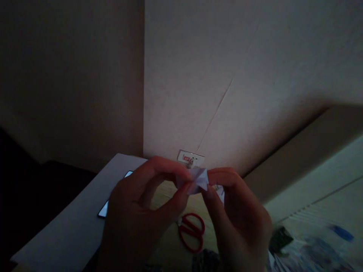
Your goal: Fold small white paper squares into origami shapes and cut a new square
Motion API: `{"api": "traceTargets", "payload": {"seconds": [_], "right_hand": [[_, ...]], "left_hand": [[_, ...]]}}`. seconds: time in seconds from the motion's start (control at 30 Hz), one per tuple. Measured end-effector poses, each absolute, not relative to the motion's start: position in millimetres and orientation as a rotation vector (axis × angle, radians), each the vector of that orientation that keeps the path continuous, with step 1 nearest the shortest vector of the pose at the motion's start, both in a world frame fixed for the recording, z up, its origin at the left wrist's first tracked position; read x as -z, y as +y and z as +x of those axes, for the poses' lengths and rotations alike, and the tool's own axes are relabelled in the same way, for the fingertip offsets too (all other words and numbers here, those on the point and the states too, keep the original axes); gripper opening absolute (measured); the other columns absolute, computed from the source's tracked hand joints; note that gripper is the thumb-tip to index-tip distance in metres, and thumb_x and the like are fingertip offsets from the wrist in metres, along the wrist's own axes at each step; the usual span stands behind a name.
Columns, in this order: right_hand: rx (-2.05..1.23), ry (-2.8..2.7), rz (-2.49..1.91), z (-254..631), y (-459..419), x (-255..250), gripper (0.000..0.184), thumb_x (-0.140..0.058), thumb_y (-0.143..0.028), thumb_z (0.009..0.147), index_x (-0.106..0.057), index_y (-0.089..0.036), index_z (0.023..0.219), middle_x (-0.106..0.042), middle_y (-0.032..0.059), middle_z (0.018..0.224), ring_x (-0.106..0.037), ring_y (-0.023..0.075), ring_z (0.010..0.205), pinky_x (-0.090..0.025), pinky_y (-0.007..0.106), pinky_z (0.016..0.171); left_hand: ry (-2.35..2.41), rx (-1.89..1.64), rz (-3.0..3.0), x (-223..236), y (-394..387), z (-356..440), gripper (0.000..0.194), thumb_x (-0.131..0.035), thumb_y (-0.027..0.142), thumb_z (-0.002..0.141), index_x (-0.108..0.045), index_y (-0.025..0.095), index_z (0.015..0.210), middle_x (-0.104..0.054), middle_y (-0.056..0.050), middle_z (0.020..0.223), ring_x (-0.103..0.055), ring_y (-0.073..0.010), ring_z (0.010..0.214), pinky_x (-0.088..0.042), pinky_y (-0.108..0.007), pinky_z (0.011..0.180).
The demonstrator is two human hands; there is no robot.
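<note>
The room is dim. My left hand (141,215) and my right hand (238,215) are raised together in front of me, low in the head view. Both pinch one small folded piece of pale paper (198,178) between thumb and fingertips, the left from its left side, the right from its right side. The paper has sharp creases and a pointed corner. Below the hands, red-handled scissors (192,231) lie on a light wooden surface (170,245).
A phone (105,209) with a lit screen lies on a pale board (70,226) at the left. A wall socket (190,158) sits low on the wall behind the paper. Dark and blue odds and ends (312,245) are scattered at the lower right.
</note>
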State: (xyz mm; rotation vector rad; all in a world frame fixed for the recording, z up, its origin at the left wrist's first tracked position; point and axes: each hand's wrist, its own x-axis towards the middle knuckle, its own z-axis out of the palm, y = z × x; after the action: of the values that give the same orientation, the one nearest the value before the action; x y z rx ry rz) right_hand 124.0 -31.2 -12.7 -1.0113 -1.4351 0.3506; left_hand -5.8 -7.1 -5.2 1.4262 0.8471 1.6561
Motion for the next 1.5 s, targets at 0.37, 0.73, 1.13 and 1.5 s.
{"api": "traceTargets", "payload": {"seconds": [0.37,0.73,1.13,1.5], "right_hand": [[-0.398,-1.468,-1.064,127,-33,12,0.010,-0.063,-0.018,0.090,-0.066,-0.026,0.083,-0.067,-0.0025,0.081,-0.064,0.0137,0.077,-0.051,0.024,0.068],[-0.368,-1.492,-1.058,131,-35,12,0.015,-0.065,-0.015,0.087,-0.064,-0.029,0.092,-0.067,-0.0043,0.087,-0.064,0.0129,0.084,-0.051,0.022,0.074],[-0.279,-1.575,-1.010,134,-31,10,0.016,-0.064,-0.012,0.088,-0.064,-0.027,0.093,-0.065,-0.0031,0.091,-0.062,0.0132,0.087,-0.050,0.025,0.077],[-0.271,-1.429,-0.983,126,-32,13,0.016,-0.063,-0.011,0.089,-0.063,-0.026,0.087,-0.061,-0.0033,0.089,-0.056,0.0132,0.085,-0.046,0.025,0.075]], "left_hand": [[0.921,-1.693,1.349,3,-10,-7,0.026,-0.072,0.003,0.069,-0.068,0.028,0.071,-0.068,0.010,0.069,-0.069,-0.0064,0.065,-0.057,-0.009,0.064],[0.936,-1.625,1.270,4,-7,-4,0.022,-0.080,0.010,0.066,-0.067,0.027,0.073,-0.071,0.008,0.071,-0.072,-0.0106,0.068,-0.059,-0.013,0.065],[0.899,-1.578,1.389,4,-8,-6,0.028,-0.077,0.009,0.066,-0.070,0.030,0.082,-0.071,0.007,0.079,-0.072,-0.0123,0.077,-0.061,-0.016,0.073],[0.865,-1.593,1.262,4,-15,2,0.036,-0.074,0.007,0.067,-0.071,0.034,0.090,-0.074,0.010,0.083,-0.073,-0.0092,0.078,-0.058,-0.009,0.068]]}}
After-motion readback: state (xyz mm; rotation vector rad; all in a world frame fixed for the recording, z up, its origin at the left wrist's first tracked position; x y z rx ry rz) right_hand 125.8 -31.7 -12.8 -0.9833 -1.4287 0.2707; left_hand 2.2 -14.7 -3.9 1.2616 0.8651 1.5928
